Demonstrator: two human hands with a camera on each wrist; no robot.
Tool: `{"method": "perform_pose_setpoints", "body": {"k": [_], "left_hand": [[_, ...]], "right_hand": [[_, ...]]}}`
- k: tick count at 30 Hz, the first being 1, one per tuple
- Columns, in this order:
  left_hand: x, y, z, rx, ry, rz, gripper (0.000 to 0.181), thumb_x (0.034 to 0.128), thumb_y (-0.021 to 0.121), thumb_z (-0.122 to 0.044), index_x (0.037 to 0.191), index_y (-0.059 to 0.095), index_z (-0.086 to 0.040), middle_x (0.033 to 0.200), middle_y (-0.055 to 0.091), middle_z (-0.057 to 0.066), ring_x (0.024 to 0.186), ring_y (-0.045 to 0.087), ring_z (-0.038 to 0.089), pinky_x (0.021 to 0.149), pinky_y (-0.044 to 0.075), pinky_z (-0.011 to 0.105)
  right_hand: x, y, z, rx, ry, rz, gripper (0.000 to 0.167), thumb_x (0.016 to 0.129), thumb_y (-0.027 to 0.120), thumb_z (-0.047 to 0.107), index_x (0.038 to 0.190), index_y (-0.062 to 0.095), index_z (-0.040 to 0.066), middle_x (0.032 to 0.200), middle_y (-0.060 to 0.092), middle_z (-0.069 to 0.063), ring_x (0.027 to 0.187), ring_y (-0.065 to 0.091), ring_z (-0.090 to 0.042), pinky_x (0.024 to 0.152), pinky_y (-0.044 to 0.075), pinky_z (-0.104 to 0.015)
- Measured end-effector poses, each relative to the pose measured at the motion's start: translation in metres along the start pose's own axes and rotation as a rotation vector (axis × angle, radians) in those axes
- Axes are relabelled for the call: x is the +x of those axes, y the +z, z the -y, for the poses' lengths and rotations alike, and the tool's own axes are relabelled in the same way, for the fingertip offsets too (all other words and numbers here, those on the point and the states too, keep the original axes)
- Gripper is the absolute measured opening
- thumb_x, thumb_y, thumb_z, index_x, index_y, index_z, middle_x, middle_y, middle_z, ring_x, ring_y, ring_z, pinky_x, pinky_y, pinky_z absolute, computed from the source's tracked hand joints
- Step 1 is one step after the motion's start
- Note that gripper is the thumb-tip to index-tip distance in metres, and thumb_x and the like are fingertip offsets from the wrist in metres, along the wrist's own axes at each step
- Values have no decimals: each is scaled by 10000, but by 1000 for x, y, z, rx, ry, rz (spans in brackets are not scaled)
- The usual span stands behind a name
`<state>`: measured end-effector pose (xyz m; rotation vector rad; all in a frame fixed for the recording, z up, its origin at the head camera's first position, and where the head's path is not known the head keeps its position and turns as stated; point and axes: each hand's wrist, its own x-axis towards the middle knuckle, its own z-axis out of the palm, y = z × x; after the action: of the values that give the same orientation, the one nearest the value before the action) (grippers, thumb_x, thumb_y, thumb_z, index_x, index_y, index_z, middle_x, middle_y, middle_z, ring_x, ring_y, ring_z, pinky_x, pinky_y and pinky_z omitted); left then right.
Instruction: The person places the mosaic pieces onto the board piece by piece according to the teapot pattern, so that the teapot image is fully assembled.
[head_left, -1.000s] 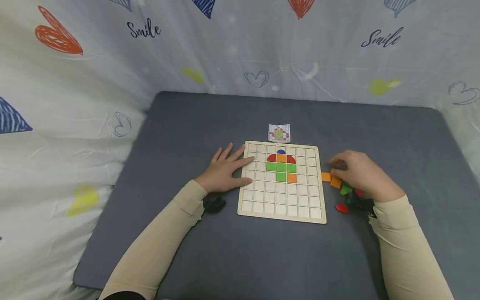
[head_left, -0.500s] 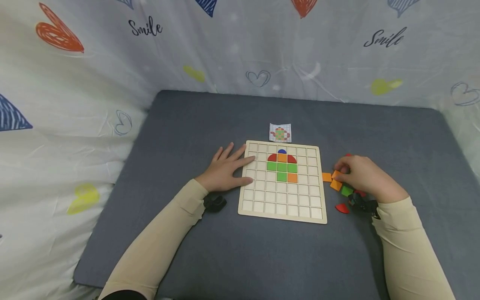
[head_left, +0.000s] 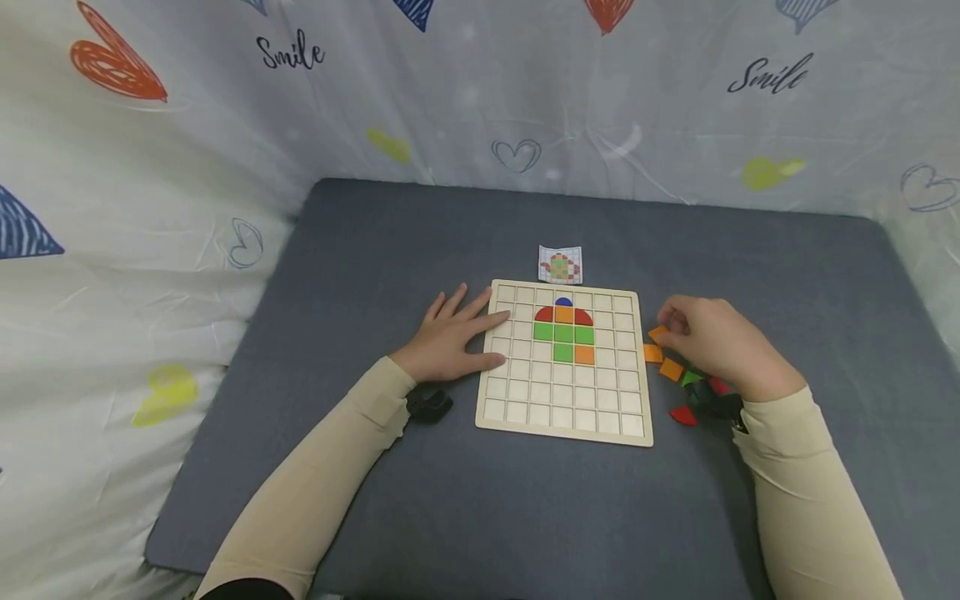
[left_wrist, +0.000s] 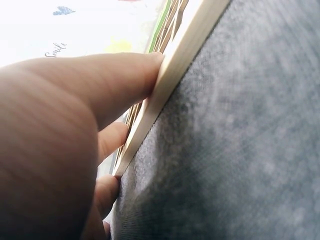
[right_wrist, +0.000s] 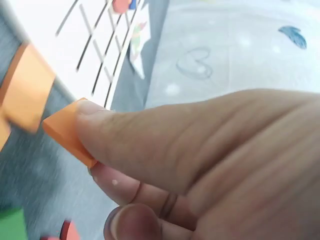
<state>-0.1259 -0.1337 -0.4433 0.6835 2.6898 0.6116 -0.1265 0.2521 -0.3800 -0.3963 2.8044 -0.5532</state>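
While the left hand (head_left: 448, 343) lies at nine o'clock of the pale wooden square board (head_left: 517, 396) with its grid of cells, its fingers are spread wide, thumb and forefinger reaching over the rim; seen from the left wrist, the thumb tip rests against the wooden edge. Across at three o'clock, the right hand (head_left: 716, 346) pinches a flat orange tile (right_wrist: 62, 131) between thumb and fingertip, other fingers curled in below. From where I stand that tile is just off the board's edge, between two and three o'clock, partly covered by the thumb; whether it touches the table I can't tell.

From three toward four o'clock lie a loose orange square (head_left: 652, 354) close beside the board, a second orange square (head_left: 671, 370), a green tile (head_left: 691, 379), a half-hidden red tile (head_left: 718, 386) and a red curved piece (head_left: 682, 415).

On the grid, toward twelve o'clock, a blue half-round piece (head_left: 564, 302) sits above an orange inlaid square (head_left: 564, 315) flanked by red quarter-rounds (head_left: 544, 314); below come three green squares (head_left: 563, 333) in a row, then one green and one orange. Beyond the board at twelve o'clock, a small white card (head_left: 560, 265) with a coloured pattern lies on the grey table (head_left: 420, 517)
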Motion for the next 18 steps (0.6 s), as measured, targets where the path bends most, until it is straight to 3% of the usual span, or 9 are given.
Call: {"method": "perform_pose_setpoints", "body": {"k": [8,15,18], "left_hand": [[1,1,2,-1,10,-1,761,996,628,-613,1649,379,-314,1773,96,14,1633,-84,326,1287,-103,573],[0,0,3,-10,16,-1,765,994,628,-614,1650,375,-313,1774,92,12,1634,-85,321,1287,-102,571],[0,0,3,-10,15,4,765,995,626,-616,1652,368,-321,1774,85,3,1634,-91,312,1288,-107,562]], "right_hand": [[13,2,33,25,1,29,175,990,737,181,1089,704,40,894,671,-101,567,584,-185,530,490,-349],[24,8,55,8,-68,20,143,977,748,184,1019,731,48,923,722,-74,737,615,-204,637,512,-360],[28,12,63,22,-89,32,116,970,747,172,1009,730,65,910,720,-51,736,606,-202,632,502,-353]]}}
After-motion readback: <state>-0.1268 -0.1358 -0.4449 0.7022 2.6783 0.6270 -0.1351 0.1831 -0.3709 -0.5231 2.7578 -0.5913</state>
